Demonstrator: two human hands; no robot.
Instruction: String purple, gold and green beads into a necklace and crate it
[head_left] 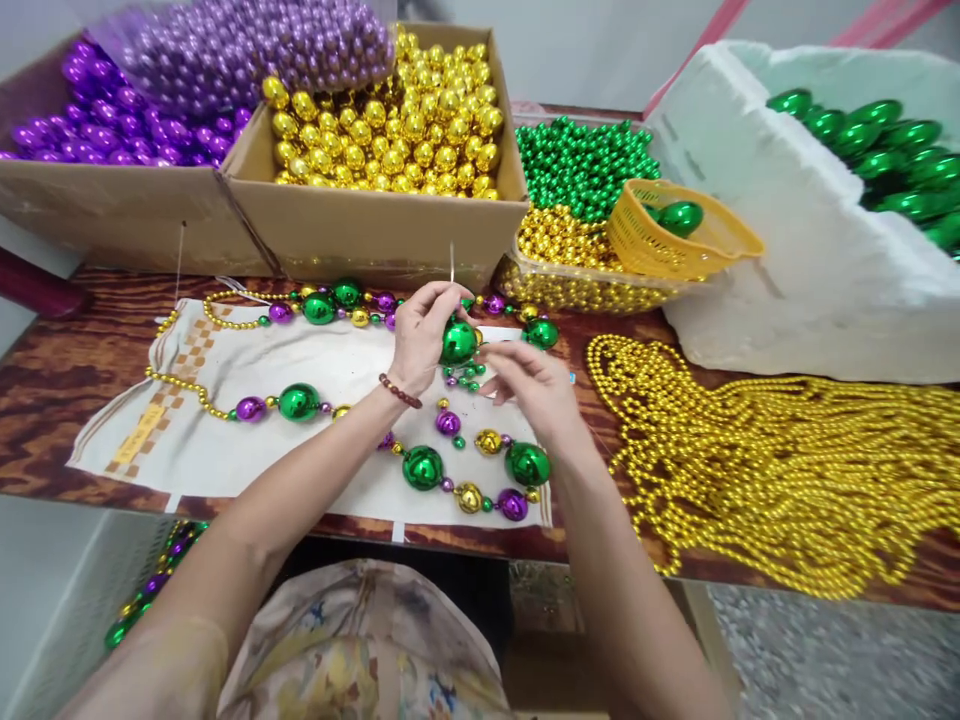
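My left hand (422, 333) is closed on a thin needle (451, 262) that sticks up from its fingers, and a large shiny green bead (458, 342) sits against its fingertips. My right hand (534, 385) is just right of that bead, fingers pinched together near a cluster of small green beads (466, 376). Both hands hover over a white cloth (225, 440) on which a long strand of green, purple and gold beads (420, 467) lies in loops.
Cardboard boxes of purple beads (112, 110) and gold beads (390, 110) stand at the back. A pile of green beads (581, 165), a yellow basket (675, 240) and a white foam box of green ornaments (885, 150) sit right. Gold bead strands (787, 470) cover the table's right side.
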